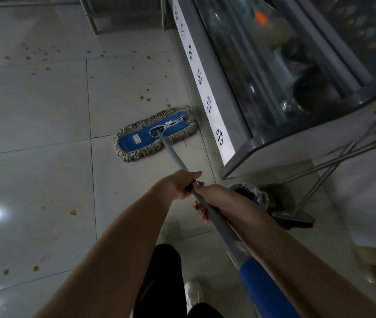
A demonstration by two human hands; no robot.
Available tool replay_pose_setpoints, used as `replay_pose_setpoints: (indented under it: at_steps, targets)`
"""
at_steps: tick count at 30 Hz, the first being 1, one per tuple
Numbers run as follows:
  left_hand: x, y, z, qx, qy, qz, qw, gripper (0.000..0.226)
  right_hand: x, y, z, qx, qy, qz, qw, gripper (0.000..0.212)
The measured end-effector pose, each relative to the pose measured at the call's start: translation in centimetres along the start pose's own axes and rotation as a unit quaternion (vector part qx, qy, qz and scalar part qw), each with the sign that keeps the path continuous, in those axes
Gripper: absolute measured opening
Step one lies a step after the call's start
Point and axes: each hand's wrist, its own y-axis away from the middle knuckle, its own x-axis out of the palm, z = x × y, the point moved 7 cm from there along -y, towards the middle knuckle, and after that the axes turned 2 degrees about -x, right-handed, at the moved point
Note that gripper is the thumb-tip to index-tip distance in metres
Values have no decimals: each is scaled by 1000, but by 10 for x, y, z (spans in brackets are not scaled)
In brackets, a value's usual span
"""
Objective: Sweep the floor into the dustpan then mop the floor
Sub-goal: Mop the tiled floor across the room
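Floor (44,111) tiles spread pale and glossy, speckled with orange-brown spots, and a glass display case (285,76) runs along the right! Mop head (156,133), blue with a grey fringe, lies flat on the tiles just beside the case's base. Its grey handle (173,154) slants back to both hands: left hand (177,185) wrapped tight in front, right hand (212,200) clamped just behind, touching it.
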Motion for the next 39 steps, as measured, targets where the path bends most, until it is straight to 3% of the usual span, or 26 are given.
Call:
replay_pose_setpoints:
  at_steps: [8, 19, 24, 31, 39]
  targets:
    - [-47, -42, -100, 15, 63, 8, 998, 19, 20, -52, 108, 8, 47, -11, 999, 46]
    - [-85, -87, -233, 40, 58, -21, 997, 16, 33, -106, 236, 0, -69, 18, 997, 35]
    - [-91, -89, -221, 21, 29, -9, 999, 14, 50, -112, 215, 56, -83, 41, 994, 44]
    - [-72, -75, -189, 13, 17, -11, 1000, 12, 37, -95, 177, 54, -90, 48, 993, 45]
    - [-23, -46, -103, 25, 53, -16, 998, 15, 3, -31, 101, 51, -146, 45, 987, 36]
